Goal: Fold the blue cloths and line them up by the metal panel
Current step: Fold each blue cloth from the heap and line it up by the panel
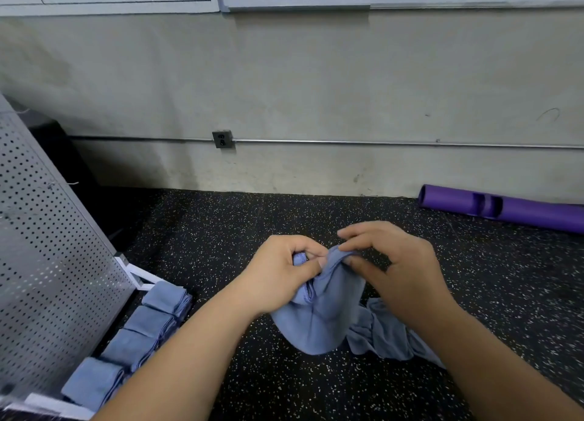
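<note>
A blue cloth is held up in the middle of the scene, over the speckled floor, with its top edge bunched between both hands. It is gripped by the left hand, whose fingers are curled round a gathered fold, and it is pinched at the upper edge by the right hand between thumb and fingertips. The two hands are close together, nearly touching. The lower part hangs as a rounded bulge, and whether its bottom rests on the floor cannot be told. More blue fabric lies crumpled on the floor just to the right; whether it is a trailing part of the same cloth or a separate one cannot be made out. At the near left, four folded cloths are laid in a row along the foot of the perforated metal panel, each touching the next. A purple tube lies at the far right against the wall. The step in hand is judged to be the start of a fold, with edges or corners being sought in a cloth that is not yet flat. Part of the task looks done, since a row is already in place. For the next move, the corners would need to be found and drawn apart so that the cloth is spread. It would then be halved squarely to match the size of the folded ones, before being carried left to the row.
</note>
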Motion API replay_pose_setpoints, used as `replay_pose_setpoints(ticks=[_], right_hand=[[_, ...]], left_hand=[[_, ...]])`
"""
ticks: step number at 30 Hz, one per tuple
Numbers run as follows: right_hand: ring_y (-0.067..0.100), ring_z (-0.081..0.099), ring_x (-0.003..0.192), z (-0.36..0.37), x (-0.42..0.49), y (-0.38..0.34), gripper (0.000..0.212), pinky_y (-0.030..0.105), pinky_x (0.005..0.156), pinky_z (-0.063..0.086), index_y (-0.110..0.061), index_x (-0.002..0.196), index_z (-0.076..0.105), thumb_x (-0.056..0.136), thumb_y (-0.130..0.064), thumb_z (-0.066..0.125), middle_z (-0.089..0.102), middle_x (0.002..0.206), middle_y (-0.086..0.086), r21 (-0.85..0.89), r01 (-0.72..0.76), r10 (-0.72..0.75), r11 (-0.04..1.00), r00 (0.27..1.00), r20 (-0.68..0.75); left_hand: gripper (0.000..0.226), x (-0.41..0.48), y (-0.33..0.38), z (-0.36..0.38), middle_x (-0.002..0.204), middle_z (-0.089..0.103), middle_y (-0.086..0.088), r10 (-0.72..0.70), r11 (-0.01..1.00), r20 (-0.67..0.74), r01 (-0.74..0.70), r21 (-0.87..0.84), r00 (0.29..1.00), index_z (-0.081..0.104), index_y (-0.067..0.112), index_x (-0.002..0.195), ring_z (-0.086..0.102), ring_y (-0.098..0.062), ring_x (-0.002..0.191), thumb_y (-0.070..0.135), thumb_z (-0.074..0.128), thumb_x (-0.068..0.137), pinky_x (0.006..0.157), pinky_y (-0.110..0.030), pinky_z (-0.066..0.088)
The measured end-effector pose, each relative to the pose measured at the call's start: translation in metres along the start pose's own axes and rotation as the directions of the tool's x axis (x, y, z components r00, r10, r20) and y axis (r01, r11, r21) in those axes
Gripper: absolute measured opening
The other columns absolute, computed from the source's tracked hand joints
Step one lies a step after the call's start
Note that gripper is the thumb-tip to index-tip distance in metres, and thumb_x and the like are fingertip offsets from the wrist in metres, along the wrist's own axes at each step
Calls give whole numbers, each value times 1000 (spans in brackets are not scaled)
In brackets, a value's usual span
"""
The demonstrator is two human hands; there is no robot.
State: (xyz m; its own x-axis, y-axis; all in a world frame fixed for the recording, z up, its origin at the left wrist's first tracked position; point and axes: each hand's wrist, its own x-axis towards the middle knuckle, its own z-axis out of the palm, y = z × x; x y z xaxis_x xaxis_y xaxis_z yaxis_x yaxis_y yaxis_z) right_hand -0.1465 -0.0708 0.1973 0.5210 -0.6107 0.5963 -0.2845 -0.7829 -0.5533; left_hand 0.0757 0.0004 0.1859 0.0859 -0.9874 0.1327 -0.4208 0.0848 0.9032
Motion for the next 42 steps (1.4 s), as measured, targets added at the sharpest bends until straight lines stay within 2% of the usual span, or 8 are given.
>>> replay_pose_setpoints(ticks=[3,8,11,16,22,27,34,42], right_hand=[[5,73,104,-10,3,3,17,20,91,56,-26,103,82,87,-23,85,75,108,-22,5,-22,22,1000,999,27],[4,74,89,-22,5,0,16,17,79,56,-39,98,82,83,-43,81,77,91,-26,22,-148,139,989,963,232],[7,74,89,-22,5,1,12,18,79,56,-38,98,81,86,-34,84,77,91,-22,52,-173,154,983,954,259],[11,74,80,-11,5,-1,16,24,75,60,-31,91,82,82,-21,90,78,84,-9,232,-324,295,917,943,151],[4,69,71,1,5,-6,19,16,66,54,-33,83,80,80,-19,92,77,83,-11,295,-388,389,873,919,57],[15,79,97,4,8,-2,14,31,88,64,-10,87,78,80,-7,90,81,111,-8,481,-452,452,751,883,125],[23,78,95,-3,9,-3,18,42,91,64,-18,87,79,77,-12,93,81,97,4,472,-429,414,770,899,143],[13,76,90,-5,10,-1,32,21,82,60,-19,110,79,82,-7,88,79,96,3,461,-421,380,781,907,185]], left_hand=[[11,1,-3,-3,95,82,7,-39,999,-90,36,-35,995,83,23,99,78,-15,94,14,77,97,94,-42,62],[13,0,-1,-3,91,80,10,-42,999,-165,39,-20,985,84,27,95,77,-11,89,15,77,96,92,-44,62],[14,-1,0,0,91,81,8,-29,999,-160,26,-21,987,84,28,96,77,-15,91,15,78,96,92,-47,61],[16,-3,3,5,100,81,8,-4,998,-123,-4,-65,992,84,26,100,78,-17,98,12,77,96,96,-50,61],[16,-6,8,9,105,81,6,33,994,-96,-43,-99,995,83,22,106,77,-16,101,10,74,100,98,-49,60],[13,-8,11,8,104,82,4,54,990,-107,-67,-124,993,83,18,107,77,-17,100,11,74,100,96,-44,61],[15,-8,13,6,105,81,4,51,992,-54,-57,-111,997,82,18,107,77,-17,101,9,72,101,96,-46,61],[16,-7,10,5,104,81,4,74,992,-46,-78,-99,996,82,19,108,76,-17,101,8,72,101,96,-42,60]])
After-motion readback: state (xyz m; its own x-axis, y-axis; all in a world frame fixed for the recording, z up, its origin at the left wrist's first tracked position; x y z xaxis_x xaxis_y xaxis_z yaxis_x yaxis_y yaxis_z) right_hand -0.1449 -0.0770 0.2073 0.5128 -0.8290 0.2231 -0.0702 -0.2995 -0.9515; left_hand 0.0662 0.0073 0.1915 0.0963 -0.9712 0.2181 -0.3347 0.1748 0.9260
